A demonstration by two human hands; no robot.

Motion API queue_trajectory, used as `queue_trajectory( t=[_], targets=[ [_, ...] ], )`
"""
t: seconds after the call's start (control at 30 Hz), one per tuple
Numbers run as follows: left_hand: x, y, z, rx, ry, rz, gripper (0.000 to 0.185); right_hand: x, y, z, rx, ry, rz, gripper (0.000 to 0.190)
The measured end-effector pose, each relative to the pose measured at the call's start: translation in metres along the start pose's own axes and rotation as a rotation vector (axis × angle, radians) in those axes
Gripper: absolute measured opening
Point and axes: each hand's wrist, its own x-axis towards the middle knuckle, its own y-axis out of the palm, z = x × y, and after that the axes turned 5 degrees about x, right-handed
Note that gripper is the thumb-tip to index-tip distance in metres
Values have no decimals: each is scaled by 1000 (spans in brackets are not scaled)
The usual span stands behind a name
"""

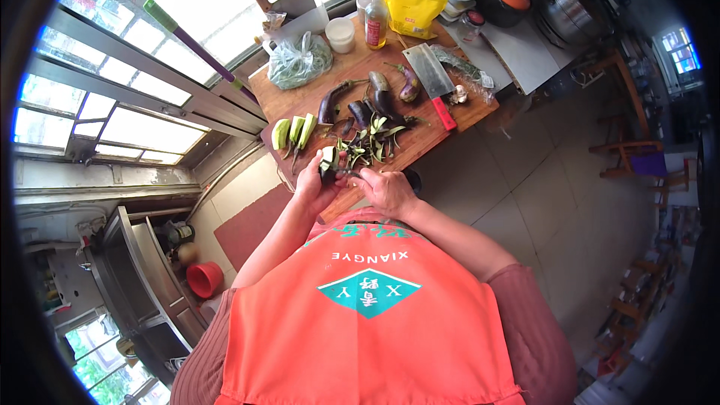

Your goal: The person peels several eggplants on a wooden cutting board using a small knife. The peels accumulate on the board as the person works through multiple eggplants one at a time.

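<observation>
My left hand (316,183) grips a partly peeled eggplant piece (328,157) over the near edge of the wooden table (388,152). A small dark tool (351,173), perhaps a peeler, is held in my right hand (388,188) and reaches to the eggplant; its exact kind cannot be told. Just beyond lies a heap of eggplant peelings (374,143). Peeled pale green eggplants (295,132) rest at the left, stems towards me. Unpeeled dark eggplants (332,104) lie behind the peelings. A cleaver with a red handle (433,76) lies flat to their right.
At the back stand a tied plastic bag of greens (301,62), a white tub (340,35), an oil bottle (376,19) and a yellow bag (413,11). Garlic (459,94) lies beside the cleaver. Upright knives (287,3) stand by the window; a purple pole (197,48) leans at left.
</observation>
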Motion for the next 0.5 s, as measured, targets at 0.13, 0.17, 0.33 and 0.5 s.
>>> queue_trajectory(
  t=[0.13, 0.17, 0.33, 0.5],
  targets=[
    [-5, -1, 6, -27, -54, 37, 50, 14, 18, -54, -7, 245, -39, 36],
    [-4, 3, 5, -9, -23, 5, 48, 16, 27, -73, 90, 325, -87, 37],
    [-2, -9, 11, 89, 251, 44, 29, 9, 40, -52, 994, 834, 177, 39],
    [-8, -4, 24, 356, 410, 165, 31, 19, 35, -20, 1540, 817, 112, 34]
  ],
)
